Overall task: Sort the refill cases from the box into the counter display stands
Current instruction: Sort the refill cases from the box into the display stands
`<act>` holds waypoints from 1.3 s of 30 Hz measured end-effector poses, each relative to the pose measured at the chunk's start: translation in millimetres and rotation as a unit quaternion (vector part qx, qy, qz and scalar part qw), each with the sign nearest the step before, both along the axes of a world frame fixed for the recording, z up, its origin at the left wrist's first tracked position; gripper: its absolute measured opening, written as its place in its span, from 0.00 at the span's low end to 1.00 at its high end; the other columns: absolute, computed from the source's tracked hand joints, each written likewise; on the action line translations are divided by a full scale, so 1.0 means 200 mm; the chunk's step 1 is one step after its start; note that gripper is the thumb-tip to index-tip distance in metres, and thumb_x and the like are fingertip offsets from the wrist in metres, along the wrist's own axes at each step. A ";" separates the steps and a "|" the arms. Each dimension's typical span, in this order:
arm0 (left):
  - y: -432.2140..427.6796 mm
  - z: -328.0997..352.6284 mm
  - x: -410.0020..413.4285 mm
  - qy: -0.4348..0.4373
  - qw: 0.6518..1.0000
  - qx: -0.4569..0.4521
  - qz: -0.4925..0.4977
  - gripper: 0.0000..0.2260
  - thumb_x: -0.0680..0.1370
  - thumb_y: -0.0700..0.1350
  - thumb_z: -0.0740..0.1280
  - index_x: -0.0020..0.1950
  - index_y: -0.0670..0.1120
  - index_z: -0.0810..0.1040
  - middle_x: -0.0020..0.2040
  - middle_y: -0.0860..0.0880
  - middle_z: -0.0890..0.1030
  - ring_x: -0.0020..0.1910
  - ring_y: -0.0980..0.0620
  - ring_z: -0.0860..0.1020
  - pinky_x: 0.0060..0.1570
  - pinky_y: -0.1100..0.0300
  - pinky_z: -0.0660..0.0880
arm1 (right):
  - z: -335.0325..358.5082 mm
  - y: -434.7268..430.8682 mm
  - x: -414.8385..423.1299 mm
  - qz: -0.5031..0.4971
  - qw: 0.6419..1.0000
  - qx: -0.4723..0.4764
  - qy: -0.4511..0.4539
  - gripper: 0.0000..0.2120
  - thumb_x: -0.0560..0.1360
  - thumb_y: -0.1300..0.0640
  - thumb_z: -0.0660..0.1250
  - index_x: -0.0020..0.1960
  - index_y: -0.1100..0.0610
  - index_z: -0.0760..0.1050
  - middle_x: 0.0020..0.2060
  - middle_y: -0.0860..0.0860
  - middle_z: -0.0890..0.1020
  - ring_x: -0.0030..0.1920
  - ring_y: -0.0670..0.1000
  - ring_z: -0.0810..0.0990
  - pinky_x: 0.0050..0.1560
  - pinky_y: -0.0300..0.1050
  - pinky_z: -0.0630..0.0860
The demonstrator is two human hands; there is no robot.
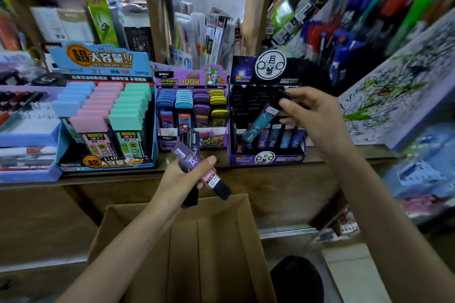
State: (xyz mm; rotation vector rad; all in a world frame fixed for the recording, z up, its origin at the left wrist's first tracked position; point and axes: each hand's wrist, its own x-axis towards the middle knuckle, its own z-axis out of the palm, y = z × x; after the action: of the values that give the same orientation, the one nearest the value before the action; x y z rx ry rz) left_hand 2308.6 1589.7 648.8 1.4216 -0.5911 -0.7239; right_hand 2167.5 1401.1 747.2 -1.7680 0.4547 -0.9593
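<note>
Sorting at a stationery counter: the left hand (182,179) grips a bundle of refill cases (194,162) just above the cardboard box (221,241). The right hand (312,110) pinches a tilted teal refill case (258,123) at the purple display stand (266,157) beyond the box's right side.

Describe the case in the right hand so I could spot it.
On the counter, find the rightmost display stand, dark purple. Over its front row, the right hand pinches a teal case by its black cap. It tilts; its neighbours stand upright.
</note>
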 end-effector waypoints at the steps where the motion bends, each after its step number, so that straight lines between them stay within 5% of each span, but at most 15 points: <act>1: 0.00 0.00 0.00 0.001 1.000 0.007 0.005 0.19 0.66 0.59 0.71 0.39 0.42 0.77 0.24 0.53 0.72 0.26 0.57 0.73 0.45 0.55 0.71 | 0.00 -0.01 0.01 0.003 1.000 -0.021 0.014 0.10 0.74 0.65 0.68 0.45 0.51 0.78 0.39 0.49 0.81 0.37 0.44 0.83 0.38 0.35 0.79; 7: 0.04 0.01 0.02 0.006 0.999 0.019 0.029 0.16 0.66 0.59 0.72 0.38 0.47 0.76 0.27 0.50 0.76 0.29 0.56 0.75 0.41 0.56 0.70 | -0.06 -0.04 0.05 0.019 0.988 -0.120 0.097 0.11 0.74 0.63 0.69 0.47 0.46 0.78 0.42 0.43 0.81 0.41 0.44 0.83 0.44 0.37 0.80; 16: 0.05 0.06 -0.01 0.026 0.999 -0.036 -0.004 0.09 0.69 0.51 0.71 0.35 0.48 0.76 0.29 0.50 0.77 0.29 0.56 0.76 0.29 0.68 0.73 | -0.11 -0.06 0.06 0.061 0.985 -0.100 0.125 0.12 0.73 0.62 0.69 0.48 0.44 0.78 0.43 0.42 0.81 0.42 0.43 0.83 0.41 0.34 0.79; 22: 0.04 0.09 -0.03 0.033 0.998 -0.054 -0.009 0.09 0.70 0.51 0.70 0.35 0.47 0.76 0.28 0.50 0.76 0.28 0.57 0.75 0.28 0.68 0.73 | -0.19 -0.05 0.12 -0.027 0.986 -0.056 0.157 0.10 0.72 0.58 0.71 0.53 0.61 0.80 0.40 0.50 0.82 0.40 0.45 0.83 0.40 0.35 0.80; 26: 0.03 0.12 -0.04 0.037 0.997 -0.062 -0.011 0.10 0.70 0.51 0.70 0.34 0.48 0.76 0.28 0.51 0.76 0.27 0.58 0.75 0.26 0.68 0.71 | -0.20 -0.01 0.11 -0.093 0.961 -0.146 0.214 0.10 0.74 0.52 0.69 0.46 0.59 0.82 0.34 0.46 0.82 0.35 0.40 0.80 0.39 0.27 0.74; 29: 0.00 0.16 -0.04 0.024 0.995 -0.092 -0.016 0.08 0.70 0.51 0.70 0.36 0.48 0.77 0.28 0.51 0.76 0.28 0.57 0.74 0.29 0.67 0.72 | -0.22 0.09 0.04 -0.147 0.950 -0.210 0.177 0.11 0.77 0.50 0.64 0.44 0.56 0.80 0.34 0.46 0.80 0.35 0.41 0.78 0.37 0.29 0.72; 32: -0.02 0.17 -0.04 0.015 0.993 -0.115 -0.012 0.10 0.70 0.51 0.70 0.41 0.45 0.75 0.28 0.51 0.75 0.27 0.57 0.74 0.30 0.67 0.73 | -0.29 0.28 -0.01 -0.038 0.988 -0.087 0.126 0.10 0.75 0.44 0.61 0.43 0.48 0.76 0.35 0.48 0.81 0.38 0.46 0.80 0.38 0.41 0.78; 35: -0.04 0.17 -0.06 -0.005 0.993 -0.113 -0.020 0.11 0.70 0.51 0.70 0.40 0.45 0.75 0.28 0.51 0.75 0.27 0.56 0.73 0.30 0.67 0.72 | -0.37 0.44 -0.01 0.088 0.990 0.086 0.070 0.10 0.72 0.45 0.65 0.48 0.49 0.78 0.40 0.48 0.83 0.42 0.46 0.82 0.41 0.37 0.77; 39: -0.05 0.15 -0.06 -0.004 0.993 -0.110 -0.037 0.09 0.70 0.52 0.70 0.34 0.49 0.76 0.27 0.51 0.72 0.26 0.55 0.70 0.29 0.66 0.70 | -0.42 0.52 0.02 0.033 0.977 0.208 -0.018 0.06 0.73 0.53 0.68 0.47 0.54 0.79 0.40 0.50 0.84 0.43 0.46 0.82 0.41 0.37 0.76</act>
State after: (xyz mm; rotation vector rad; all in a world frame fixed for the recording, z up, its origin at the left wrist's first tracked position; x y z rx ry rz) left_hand 2297.0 1579.8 678.9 1.2031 -0.7105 -0.6896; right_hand 2172.3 1505.1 662.5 -1.3759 0.5276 -0.7806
